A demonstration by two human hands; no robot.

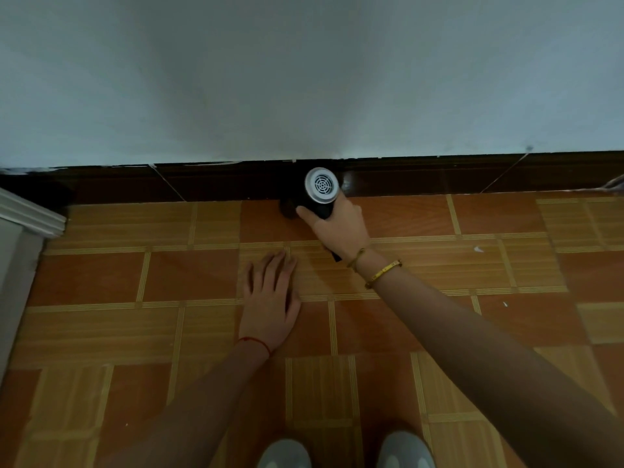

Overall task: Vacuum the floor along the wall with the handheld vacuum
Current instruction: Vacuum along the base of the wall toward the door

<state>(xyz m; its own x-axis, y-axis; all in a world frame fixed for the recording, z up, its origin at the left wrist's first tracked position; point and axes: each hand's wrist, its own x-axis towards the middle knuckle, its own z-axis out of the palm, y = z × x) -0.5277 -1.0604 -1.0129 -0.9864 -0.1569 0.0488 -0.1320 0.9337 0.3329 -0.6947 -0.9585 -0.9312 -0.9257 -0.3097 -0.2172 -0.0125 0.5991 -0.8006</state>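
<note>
My right hand grips the black handheld vacuum, whose round white vented rear cap faces the camera. Its front end points down at the seam where the orange patterned floor meets the dark brown baseboard; the nozzle itself is hidden behind the body. My left hand lies flat on the floor, palm down and fingers spread, a short way in front of the vacuum and holding nothing. A red string circles the left wrist and gold bracelets the right.
A pale blue-grey wall rises above the baseboard. A white door frame stands at the left edge. Small white specks lie on the floor to the right. Two light shoes show at the bottom.
</note>
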